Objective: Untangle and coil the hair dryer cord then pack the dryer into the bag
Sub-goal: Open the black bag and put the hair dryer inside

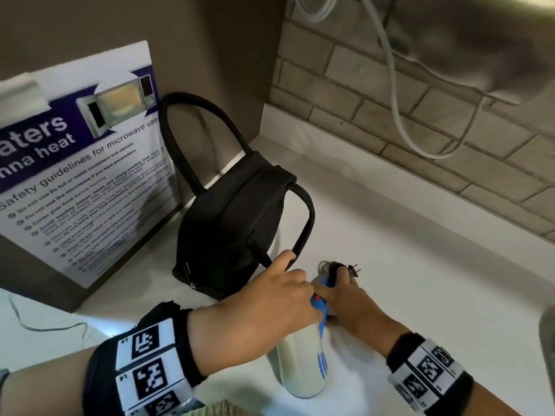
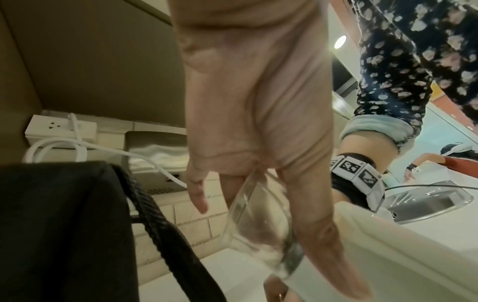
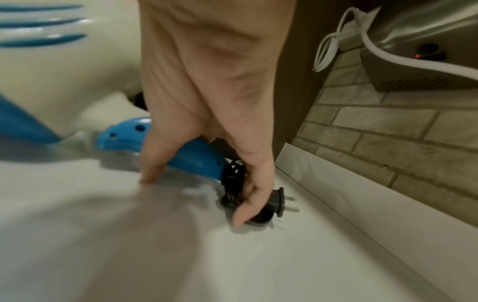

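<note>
A cream hair dryer [image 1: 303,364] with blue trim lies on the white counter [image 1: 420,265], its blue handle [image 3: 186,155] pointing toward the brick wall. My left hand [image 1: 288,292] grips the handle near the red switch, one finger reaching up by the bag's strap. My right hand [image 3: 195,200] curls round the black cord [image 3: 232,183] bundled at the handle's end, thumb down on the counter. The plug [image 3: 279,202] sticks out past the fingers. A black zipped bag [image 1: 234,223] stands just behind my left hand, handles up.
A microwave safety poster [image 1: 84,175] leans at the left. A white cable [image 1: 396,115] hangs down the brick wall below a steel box [image 1: 480,55]. A steel sink [image 2: 426,202] lies to the right, and a thin wire [image 1: 45,325] trails at the counter's left.
</note>
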`<state>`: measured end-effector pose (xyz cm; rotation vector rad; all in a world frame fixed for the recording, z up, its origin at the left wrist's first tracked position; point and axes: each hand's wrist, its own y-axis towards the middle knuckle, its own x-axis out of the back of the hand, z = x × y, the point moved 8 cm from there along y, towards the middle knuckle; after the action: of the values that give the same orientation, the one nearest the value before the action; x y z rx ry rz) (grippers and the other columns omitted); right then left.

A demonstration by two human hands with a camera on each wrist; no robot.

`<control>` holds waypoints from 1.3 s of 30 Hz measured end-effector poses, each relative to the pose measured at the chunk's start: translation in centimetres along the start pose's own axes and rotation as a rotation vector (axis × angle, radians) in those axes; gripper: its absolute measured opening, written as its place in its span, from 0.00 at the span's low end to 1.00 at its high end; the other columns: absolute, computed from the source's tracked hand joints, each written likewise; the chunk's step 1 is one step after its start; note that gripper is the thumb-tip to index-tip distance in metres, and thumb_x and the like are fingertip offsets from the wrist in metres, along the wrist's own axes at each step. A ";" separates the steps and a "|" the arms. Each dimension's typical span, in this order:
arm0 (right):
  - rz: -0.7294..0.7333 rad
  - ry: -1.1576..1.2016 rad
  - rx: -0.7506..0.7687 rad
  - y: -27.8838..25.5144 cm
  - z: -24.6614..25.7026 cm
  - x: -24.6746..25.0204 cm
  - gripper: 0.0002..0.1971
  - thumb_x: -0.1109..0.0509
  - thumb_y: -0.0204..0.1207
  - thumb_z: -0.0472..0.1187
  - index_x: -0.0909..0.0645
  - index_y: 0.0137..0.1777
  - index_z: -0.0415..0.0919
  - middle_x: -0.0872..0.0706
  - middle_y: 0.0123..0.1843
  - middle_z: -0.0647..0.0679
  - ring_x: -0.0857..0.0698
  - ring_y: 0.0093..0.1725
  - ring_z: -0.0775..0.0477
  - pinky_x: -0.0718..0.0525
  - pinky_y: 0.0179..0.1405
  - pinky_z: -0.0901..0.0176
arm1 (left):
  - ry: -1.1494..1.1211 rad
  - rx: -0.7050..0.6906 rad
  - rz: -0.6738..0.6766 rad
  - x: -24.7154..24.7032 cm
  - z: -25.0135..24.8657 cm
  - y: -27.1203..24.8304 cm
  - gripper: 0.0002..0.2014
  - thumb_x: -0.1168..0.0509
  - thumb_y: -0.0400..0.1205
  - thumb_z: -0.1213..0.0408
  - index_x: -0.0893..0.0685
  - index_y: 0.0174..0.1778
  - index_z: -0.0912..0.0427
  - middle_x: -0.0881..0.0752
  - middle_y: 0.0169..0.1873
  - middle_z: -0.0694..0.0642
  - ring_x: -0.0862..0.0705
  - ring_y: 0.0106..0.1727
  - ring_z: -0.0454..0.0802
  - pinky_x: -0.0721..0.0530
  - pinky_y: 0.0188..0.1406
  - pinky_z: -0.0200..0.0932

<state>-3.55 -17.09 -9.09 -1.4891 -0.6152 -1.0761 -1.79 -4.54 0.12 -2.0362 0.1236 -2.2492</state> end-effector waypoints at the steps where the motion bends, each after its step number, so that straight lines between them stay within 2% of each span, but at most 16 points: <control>1: -0.052 0.084 -0.028 -0.3 -0.4 0.2 0.28 0.30 0.75 0.43 0.33 0.73 0.60 0.37 0.68 0.40 0.26 0.61 0.37 0.24 0.54 0.58 | 0.003 0.020 -0.054 0.8 0.4 -0.1 0.25 0.44 0.62 0.77 0.14 0.39 0.41 0.21 0.26 0.46 0.19 0.33 0.50 0.22 0.61 0.55; 3: -0.171 0.265 -0.079 -1.0 -1.3 0.7 0.22 0.32 0.77 0.39 0.27 0.70 0.52 0.32 0.67 0.38 0.27 0.53 0.44 0.24 0.51 0.58 | 0.005 0.077 -0.182 2.2 1.6 -0.3 0.34 0.60 0.66 0.79 0.15 0.48 0.43 0.19 0.33 0.48 0.17 0.41 0.51 0.26 0.62 0.55; 4: -0.231 0.328 -0.097 -1.3 -1.8 0.8 0.21 0.32 0.76 0.37 0.25 0.68 0.49 0.30 0.65 0.37 0.29 0.50 0.47 0.24 0.49 0.58 | -0.050 0.087 -0.188 2.5 1.9 -0.6 0.36 0.60 0.66 0.79 0.16 0.53 0.43 0.17 0.39 0.49 0.16 0.47 0.52 0.28 0.63 0.54; 6: -0.324 0.422 -0.133 -1.9 -2.7 0.9 0.19 0.30 0.74 0.35 0.24 0.65 0.48 0.29 0.59 0.41 0.29 0.44 0.50 0.25 0.42 0.68 | -0.251 0.149 -0.166 2.6 2.8 -1.4 0.37 0.47 0.63 0.78 0.21 0.65 0.41 0.16 0.54 0.51 0.19 0.60 0.53 0.25 0.63 0.51; 8: -0.391 0.397 -0.141 -2.4 -2.9 1.1 0.20 0.26 0.68 0.34 0.25 0.57 0.51 0.31 0.53 0.44 0.29 0.40 0.50 0.30 0.31 0.76 | -0.476 0.217 -0.190 2.4 3.5 -1.9 0.46 0.44 0.65 0.80 0.33 0.74 0.33 0.26 0.70 0.50 0.26 0.66 0.49 0.24 0.63 0.44; 10: -0.411 0.349 -0.166 -2.7 -3.1 1.1 0.23 0.22 0.62 0.33 0.25 0.55 0.50 0.30 0.49 0.43 0.31 0.38 0.48 0.33 0.28 0.78 | -0.718 0.235 -0.173 1.7 3.7 -2.4 0.52 0.43 0.71 0.85 0.49 0.75 0.23 0.43 0.78 0.43 0.25 0.67 0.44 0.22 0.66 0.42; 13: -0.486 0.373 -0.220 -3.4 -3.5 2.0 0.25 0.18 0.59 0.31 0.22 0.55 0.46 0.27 0.46 0.40 0.33 0.37 0.47 0.35 0.29 0.76 | -1.049 0.251 -0.249 1.6 3.5 -2.8 0.48 0.44 0.80 0.80 0.57 0.76 0.22 0.37 0.76 0.38 0.26 0.71 0.36 0.24 0.70 0.44; 16: -0.588 0.383 -0.253 -3.9 -3.3 3.7 0.24 0.18 0.58 0.30 0.22 0.52 0.43 0.27 0.44 0.39 0.34 0.32 0.49 0.35 0.25 0.70 | -1.190 0.289 -0.343 1.9 3.0 -3.0 0.36 0.45 0.86 0.54 0.65 0.75 0.23 0.42 0.77 0.29 0.39 0.76 0.25 0.39 0.75 0.29; 18: -0.633 0.410 -0.261 -4.1 -2.8 4.7 0.23 0.18 0.58 0.31 0.21 0.51 0.43 0.30 0.44 0.40 0.33 0.29 0.52 0.37 0.23 0.70 | -1.206 0.358 -0.368 1.7 2.6 -2.7 0.41 0.40 0.81 0.43 0.69 0.71 0.22 0.49 0.75 0.24 0.48 0.76 0.19 0.43 0.73 0.25; 20: -0.651 0.394 -0.265 -4.4 -2.3 5.5 0.22 0.18 0.58 0.33 0.21 0.50 0.44 0.31 0.44 0.43 0.30 0.26 0.51 0.36 0.21 0.67 | -1.153 0.407 -0.446 1.7 2.7 -2.3 0.47 0.33 0.76 0.44 0.68 0.71 0.21 0.45 0.75 0.30 0.43 0.76 0.24 0.41 0.71 0.23; 23: -0.676 0.241 -0.292 -5.0 -2.2 6.9 0.21 0.17 0.58 0.36 0.19 0.50 0.44 0.26 0.42 0.43 0.27 0.23 0.44 0.36 0.20 0.65 | -1.164 0.443 -0.523 1.8 3.6 -2.5 0.46 0.30 0.76 0.49 0.60 0.73 0.22 0.39 0.74 0.36 0.36 0.75 0.31 0.37 0.71 0.24; 25: -0.707 0.098 -0.243 -5.4 -1.9 8.1 0.21 0.17 0.53 0.32 0.17 0.46 0.41 0.20 0.35 0.44 0.23 0.24 0.39 0.33 0.25 0.62 | -1.213 0.457 -0.559 2.0 4.5 -3.0 0.45 0.28 0.74 0.52 0.55 0.74 0.24 0.35 0.74 0.38 0.33 0.74 0.33 0.36 0.71 0.25; 28: -0.783 -0.046 -0.132 -6.4 -1.5 9.5 0.19 0.19 0.52 0.28 0.15 0.43 0.41 0.21 0.31 0.47 0.23 0.30 0.39 0.33 0.33 0.56 | -1.285 0.468 -0.583 2.7 5.8 -3.7 0.44 0.25 0.72 0.56 0.46 0.78 0.34 0.31 0.73 0.39 0.30 0.74 0.34 0.32 0.73 0.31; 33: -0.734 -0.043 0.125 -7.1 -1.3 11.0 0.20 0.13 0.53 0.36 0.17 0.42 0.44 0.29 0.37 0.51 0.33 0.37 0.48 0.26 0.35 0.52 | -1.330 0.400 -0.533 4.8 6.5 -4.4 0.45 0.23 0.71 0.59 0.43 0.77 0.34 0.26 0.70 0.36 0.27 0.72 0.37 0.25 0.71 0.42; 36: -0.652 -0.005 0.154 -7.3 -0.6 11.5 0.20 0.12 0.52 0.36 0.18 0.41 0.42 0.33 0.41 0.48 0.29 0.34 0.46 0.21 0.25 0.54 | -1.322 0.370 -0.524 6.2 6.2 -4.7 0.45 0.23 0.70 0.59 0.44 0.75 0.29 0.27 0.68 0.34 0.28 0.72 0.34 0.28 0.71 0.38; 39: -0.525 0.031 0.244 -6.9 0.4 10.8 0.22 0.14 0.57 0.42 0.22 0.46 0.50 0.27 0.48 0.51 0.21 0.33 0.50 0.22 0.25 0.63 | -1.336 0.358 -0.534 7.2 6.7 -5.0 0.45 0.22 0.70 0.60 0.42 0.74 0.29 0.24 0.66 0.35 0.25 0.70 0.36 0.26 0.70 0.38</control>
<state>-4.50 -17.19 3.73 -1.1202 -1.1135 -1.3598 4.06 -0.45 8.54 -2.9835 -0.9012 -0.4975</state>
